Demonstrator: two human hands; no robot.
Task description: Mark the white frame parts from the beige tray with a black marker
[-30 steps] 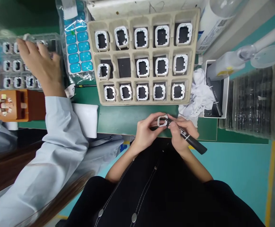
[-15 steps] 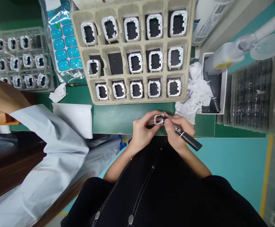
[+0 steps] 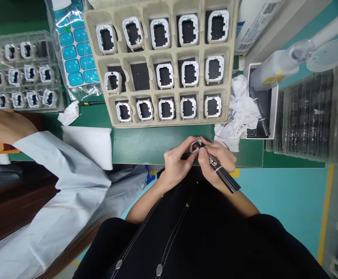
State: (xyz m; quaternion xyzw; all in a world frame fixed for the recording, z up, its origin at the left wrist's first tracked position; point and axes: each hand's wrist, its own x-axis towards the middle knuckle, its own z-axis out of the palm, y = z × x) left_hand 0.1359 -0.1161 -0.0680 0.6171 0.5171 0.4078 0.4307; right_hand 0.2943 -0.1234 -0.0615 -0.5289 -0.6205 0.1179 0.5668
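Resting between the thumb and fingers of the left hand (image 3: 176, 164), the white frame (image 3: 191, 148) is located above the near edge of the green counter (image 3: 139, 145), in front of the person. The left hand pinches the frame by its rim. The right hand (image 3: 223, 157) grips a black marker (image 3: 227, 179) between thumb and fingers; its barrel slants down to the right, and its narrow end points into the frame opening. Whether the tip touches the frame cannot be told. Beyond the hands lies a beige molded tray (image 3: 154, 124) with three visible rows of five compartments. Fourteen compartments each carry a similar frame; the second from the left in the middle row exposes its dark liner. Crumpled white material (image 3: 238, 104) sits just beside the tray on the right, followed by an open white box (image 3: 275, 112) containing a pen (image 3: 259, 111), then a stack of clear trays (image 3: 308, 112). To the left are a folded white sheet (image 3: 90, 147), a thin dark rod (image 3: 93, 103) and a plastic bag of blue pieces (image 3: 72, 65). Farther left, a co-worker's pale sleeve (image 3: 72, 178) reaches toward a clear compartment tray (image 3: 59, 101) holding more frames.
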